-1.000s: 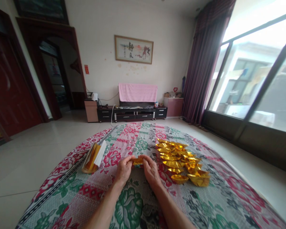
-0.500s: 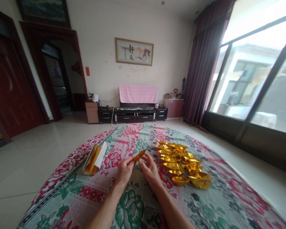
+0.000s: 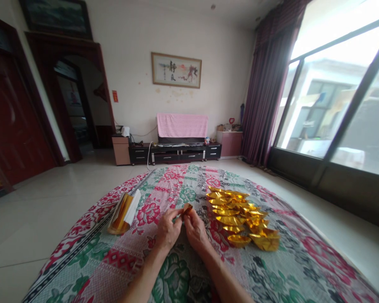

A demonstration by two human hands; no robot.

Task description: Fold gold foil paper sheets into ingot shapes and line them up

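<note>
Between my two hands is a small folded piece of gold paper (image 3: 187, 208), held up over the flowered tablecloth (image 3: 177, 248). My left hand (image 3: 169, 225) pinches its left side with thumb and fingers. From the right, my right hand (image 3: 195, 227) closes on the other side; part of the paper is hidden by the fingers. Right of my hands lie several folded gold paper ingots (image 3: 230, 221) in rough rows, boat-shaped and shiny. Off to the left rests a curled stack of gold paper sheets (image 3: 123, 214) with white backs.
The round table ends in a curved far edge. Beyond it, a low black TV cabinet (image 3: 177, 156) stands by the wall, with a pink cloth (image 3: 182, 125) draped over a screen. A purple curtain (image 3: 261, 92) and large window are at the right.
The gold paper has turned from lying slanted and long to standing more end-on. My right hand's fingers have come in from spread to closed on it, and both hands sit slightly lower.
</note>
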